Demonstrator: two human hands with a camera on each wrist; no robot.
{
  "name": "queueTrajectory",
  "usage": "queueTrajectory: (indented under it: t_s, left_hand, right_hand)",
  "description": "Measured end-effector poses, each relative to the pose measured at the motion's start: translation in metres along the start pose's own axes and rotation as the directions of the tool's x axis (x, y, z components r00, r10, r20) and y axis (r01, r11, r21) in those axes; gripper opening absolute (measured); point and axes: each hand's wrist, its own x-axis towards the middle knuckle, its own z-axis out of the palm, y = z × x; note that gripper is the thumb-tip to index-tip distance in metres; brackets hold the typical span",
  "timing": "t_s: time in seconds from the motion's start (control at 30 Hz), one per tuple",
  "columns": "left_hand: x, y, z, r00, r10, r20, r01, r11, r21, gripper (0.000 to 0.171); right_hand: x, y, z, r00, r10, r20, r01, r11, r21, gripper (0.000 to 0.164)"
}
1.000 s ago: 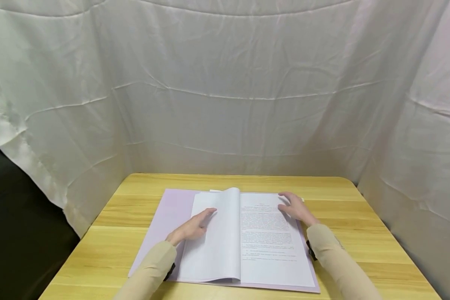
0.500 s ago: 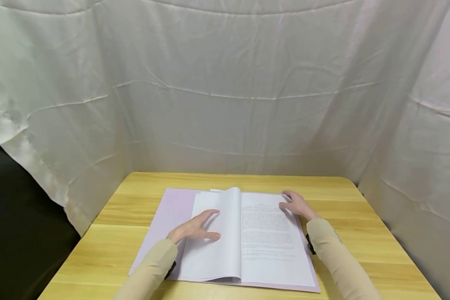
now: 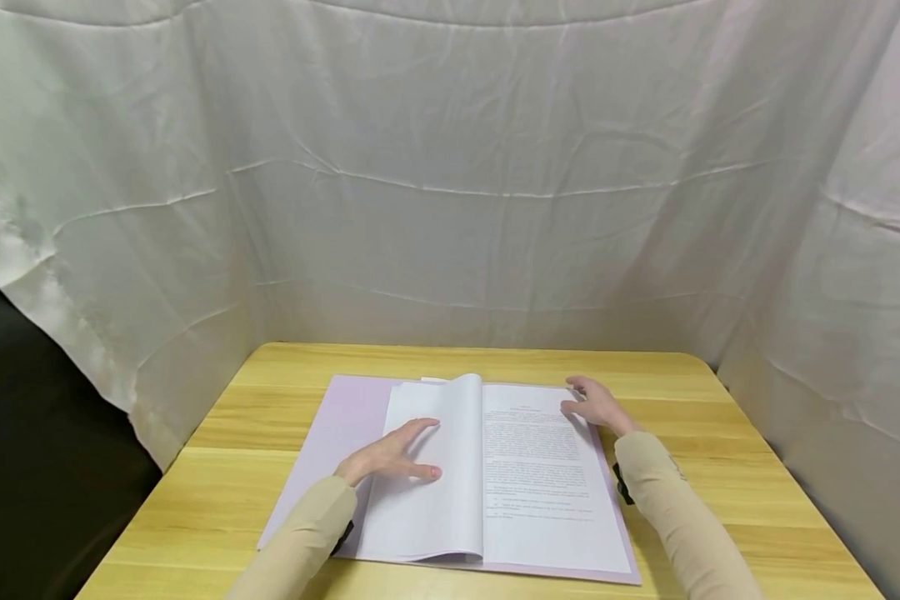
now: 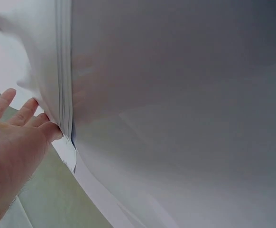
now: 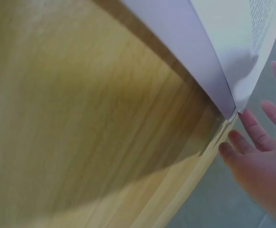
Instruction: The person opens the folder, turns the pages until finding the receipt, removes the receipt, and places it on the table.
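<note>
A lilac folder (image 3: 354,425) lies spread on the table, with white sheets in it. Its right side shows a printed page (image 3: 536,533); a blank-backed stack of turned sheets (image 3: 442,525) curves over to the left. My left hand (image 3: 390,457) rests on that stack, thumb and fingers spread apart. In the left wrist view, its fingertips are right at the layered paper edges (image 4: 64,71). My right hand (image 3: 598,407) is at the page's top right corner, fingers loosely bent. The right wrist view shows one fingertip at the corner of the lilac cover (image 5: 195,57), the thumb apart.
The wooden table (image 3: 720,467) has rounded far corners and extends around the folder. A pale grey curtain (image 3: 450,217) hangs behind it and along both sides. Dark material (image 3: 37,450) shows at the lower left. A white slip (image 3: 432,380) sticks out past the folder's far edge.
My left thumb has spread away from the fingers onto the turned sheets. My right hand has shifted slightly outward toward the page's far right corner. The folder and sheets stay put.
</note>
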Motion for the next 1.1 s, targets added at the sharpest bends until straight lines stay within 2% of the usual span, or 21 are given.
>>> queueTrajectory:
  t_s: [0.23, 0.43, 0.53, 0.63, 0.7, 0.93, 1.1]
  left_hand:
    - [0.0, 0.002, 0.0, 1.0, -0.005, 0.007, 0.004, 1.0, 0.004, 0.089]
    - [0.0, 0.003, 0.001, 1.0, -0.005, 0.008, 0.005, 1.0, 0.009, 0.09]
    - [0.0, 0.004, 0.001, 1.0, -0.01, 0.009, 0.01, 1.0, 0.01, 0.09]
    - [-0.001, 0.005, 0.001, 1.0, -0.016, 0.009, 0.015, 1.0, 0.014, 0.091]
    - [-0.001, 0.005, 0.0, 1.0, -0.02, 0.01, 0.02, 1.0, 0.016, 0.091]
    - [-0.001, 0.004, 0.0, 1.0, -0.023, 0.011, 0.023, 1.0, 0.013, 0.093]
    - [-0.001, 0.003, 0.001, 1.0, -0.026, 0.013, 0.026, 1.0, 0.004, 0.093]
  right_hand:
    - [0.002, 0.002, 0.001, 0.996, -0.003, -0.091, 0.004, 1.0, 0.005, 0.056]
    - [0.003, 0.002, 0.002, 0.981, 0.062, -0.184, -0.058, 0.998, 0.029, 0.057]
    - [0.003, 0.0, 0.002, 0.972, 0.096, -0.212, -0.088, 0.995, 0.046, 0.04]
    - [0.001, 0.0, 0.001, 0.967, 0.093, -0.238, -0.087, 0.996, 0.038, 0.022]
    - [-0.001, 0.0, 0.001, 0.966, 0.078, -0.245, -0.071, 0.997, 0.039, 0.019]
    - [-0.008, -0.002, 0.0, 0.973, 0.016, -0.23, -0.006, 0.999, 0.045, 0.024]
    - [-0.017, -0.003, -0.001, 0.984, -0.039, -0.173, 0.056, 0.994, 0.092, 0.03]
